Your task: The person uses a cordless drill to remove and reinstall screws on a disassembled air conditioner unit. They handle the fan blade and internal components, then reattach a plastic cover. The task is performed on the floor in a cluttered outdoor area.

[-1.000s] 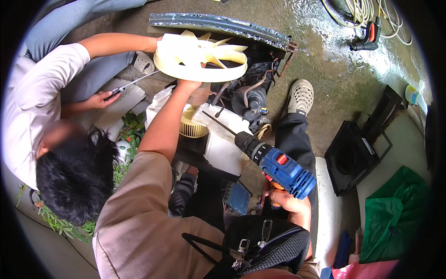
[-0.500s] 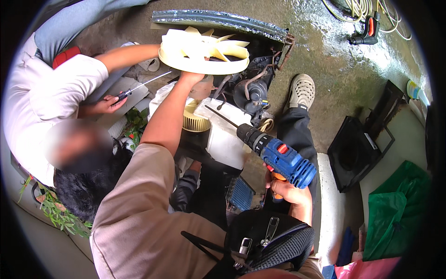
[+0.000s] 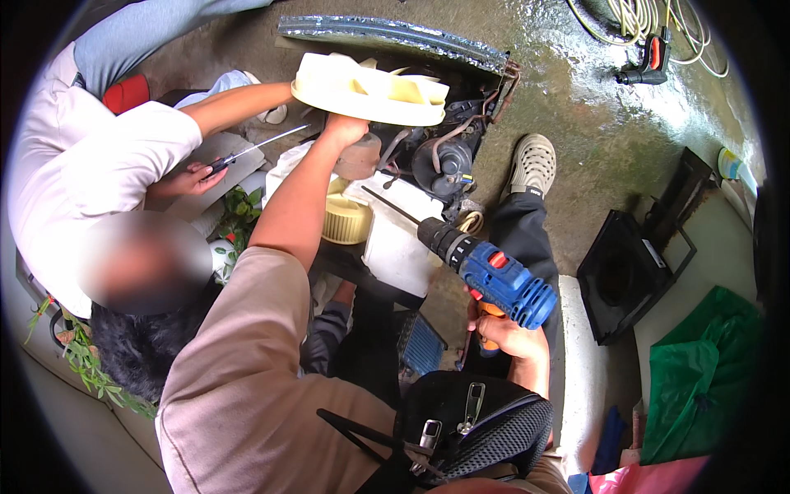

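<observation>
My left hand is raised under a cream plastic fan wheel and grips it from below, its fingers mostly hidden by the rim. In my right hand is a blue cordless drill, its long thin bit pointing up and left; something orange shows beneath the fingers. A co-worker at the left reaches one arm to the fan wheel's left edge. That person's other hand holds a screwdriver. Past the fan wheel lies an opened air conditioner unit with a dark compressor and copper pipes.
A cream blower wheel sits below my left forearm, beside a white block. My shoe is on the wet floor. Black frames and a green bag stand right; a spray gun with coiled hose lies far right.
The fan wheel has tilted more edge-on and shifted slightly right, my left hand moving with it. The drill stays nearly in place.
</observation>
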